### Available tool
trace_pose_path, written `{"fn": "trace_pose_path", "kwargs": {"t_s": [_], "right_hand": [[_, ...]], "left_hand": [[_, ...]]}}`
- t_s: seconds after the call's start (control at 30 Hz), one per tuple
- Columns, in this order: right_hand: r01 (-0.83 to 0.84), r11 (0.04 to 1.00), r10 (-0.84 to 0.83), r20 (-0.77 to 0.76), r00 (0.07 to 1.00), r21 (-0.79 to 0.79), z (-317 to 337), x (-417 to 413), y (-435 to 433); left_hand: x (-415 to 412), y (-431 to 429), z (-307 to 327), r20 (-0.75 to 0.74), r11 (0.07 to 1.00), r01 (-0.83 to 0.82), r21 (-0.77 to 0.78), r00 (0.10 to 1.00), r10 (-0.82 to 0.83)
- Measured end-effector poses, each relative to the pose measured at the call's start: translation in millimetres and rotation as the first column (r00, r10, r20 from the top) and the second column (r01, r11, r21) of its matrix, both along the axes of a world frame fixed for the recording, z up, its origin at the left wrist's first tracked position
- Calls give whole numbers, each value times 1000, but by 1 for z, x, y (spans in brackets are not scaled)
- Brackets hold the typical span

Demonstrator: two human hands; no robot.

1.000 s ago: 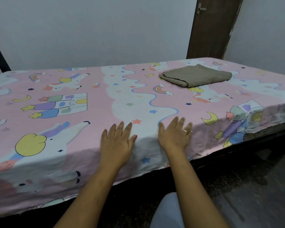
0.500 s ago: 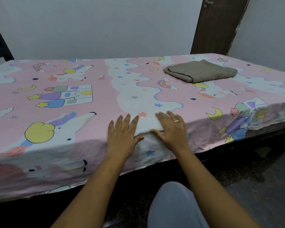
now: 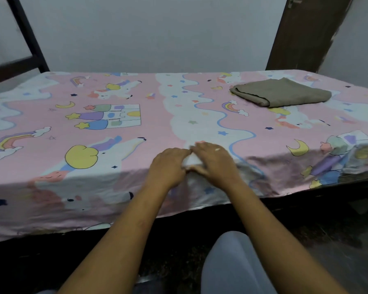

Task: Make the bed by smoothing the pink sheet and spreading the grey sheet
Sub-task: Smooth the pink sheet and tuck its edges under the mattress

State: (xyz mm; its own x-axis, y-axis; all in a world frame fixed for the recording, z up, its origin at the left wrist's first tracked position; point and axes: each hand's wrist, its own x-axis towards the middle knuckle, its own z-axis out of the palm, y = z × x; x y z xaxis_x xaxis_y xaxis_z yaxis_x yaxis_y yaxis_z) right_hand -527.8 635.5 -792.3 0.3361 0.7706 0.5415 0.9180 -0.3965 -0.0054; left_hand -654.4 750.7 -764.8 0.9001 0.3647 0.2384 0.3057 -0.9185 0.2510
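Viewing: we look down over the near long side of the bed (image 3: 28, 39), whose dark frame post rises at far left.
Pink sheet: the pink sheet (image 3: 157, 132) covers the whole top and hangs over the near side. It is printed with rainbows, moons and stars. It lies mostly flat on top, and the hanging part shows soft creases.
Left hand: the left hand (image 3: 168, 166) rests on the pink sheet right at the near edge, about mid-length of the bed. Its fingers (image 3: 180, 152) are bent towards the right hand. Blur keeps us from telling whether they nip cloth or only press it.
Right hand: the right hand (image 3: 215, 162) lies palm-down on the pink sheet, touching the left hand. Its fingers (image 3: 202, 147) are stretched out, close together and flat on the cloth, gripping nothing we can see. A ring (image 3: 217, 149) sits on one of them.
Between hands: a small white hump of sheet shows there.
Grey sheet: the grey sheet (image 3: 280, 93) is a flat folded bundle lying on the pink sheet towards the far right, well apart from both hands.
Surroundings: a pale wall (image 3: 157, 32) behind the bed, a brown door (image 3: 306, 32) at upper right, dark floor (image 3: 327, 240) below, and a knee (image 3: 232, 262) in pale cloth at bottom centre.
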Motion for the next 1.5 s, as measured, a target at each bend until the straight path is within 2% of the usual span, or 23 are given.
{"fn": "trace_pose_path", "kwargs": {"t_s": [0.1, 0.23, 0.37, 0.43, 0.47, 0.53, 0.6, 0.7, 0.77, 0.87, 0.97, 1.07, 1.23, 1.3, 1.43, 1.5], "right_hand": [[-105, 993, 106, 20, 994, -57, 6, -21, 31], [-197, 976, 210, 158, 965, -92, -5, -2, 18], [-209, 978, 209, 186, 960, -17, -11, 26, -15], [-90, 987, 79, 91, 993, 130, -13, 40, -38], [47, 977, -50, 10, 999, 207, -8, 44, -46], [338, 902, -315, -127, 941, 268, 8, 44, -47], [443, 866, -404, -198, 893, 231, 25, 42, -29], [355, 917, -285, -321, 903, 184, 40, 39, 9], [308, 948, -259, -373, 891, 78, 40, 44, 30], [343, 935, -351, -350, 869, -87, 36, 71, 37], [473, 856, -516, -320, 794, -208, 31, 90, 28], [516, 828, -560, -277, 781, -218, 27, 94, 26], [525, 816, -578, -350, 737, -243, 18, 89, 33], [531, 809, -588, -331, 738, -252, 21, 89, 32], [496, 828, -561, -365, 743, -263, 22, 84, 24], [536, 795, -606, -373, 702, -283, 28, 88, -3]], "left_hand": [[-11, 8, -1, 127, 994, -14, -111, 991, 28], [-22, 8, -9, 212, 998, -27, -64, 976, 40], [-19, 4, -6, 175, 994, -103, 28, 980, 96], [-17, 2, -1, 151, 989, -119, 91, 983, 105], [-15, 1, 1, 150, 986, -120, 114, 983, 102], [-8, -5, 7, 146, 989, -95, 111, 986, 78], [6, -11, 12, 144, 997, -52, 63, 989, 42], [36, -11, 18, 140, 999, -13, -36, 990, 18], [60, -6, 20, 84, 998, -10, -69, 996, 16], [109, -7, 22, -40, 994, 22, -104, 999, -27], [144, -16, 14, -81, 984, 77, -163, 993, -91], [148, -13, -4, -23, 991, 62, -121, 998, -65], [143, -8, -17, 38, 986, 35, -163, 999, -29], [141, -9, -15, 51, 987, 50, -152, 998, -42], [136, -12, -13, -41, 995, 34, -89, 998, -38], [128, -24, -4, -113, 997, 52, -51, 992, -58]]}}
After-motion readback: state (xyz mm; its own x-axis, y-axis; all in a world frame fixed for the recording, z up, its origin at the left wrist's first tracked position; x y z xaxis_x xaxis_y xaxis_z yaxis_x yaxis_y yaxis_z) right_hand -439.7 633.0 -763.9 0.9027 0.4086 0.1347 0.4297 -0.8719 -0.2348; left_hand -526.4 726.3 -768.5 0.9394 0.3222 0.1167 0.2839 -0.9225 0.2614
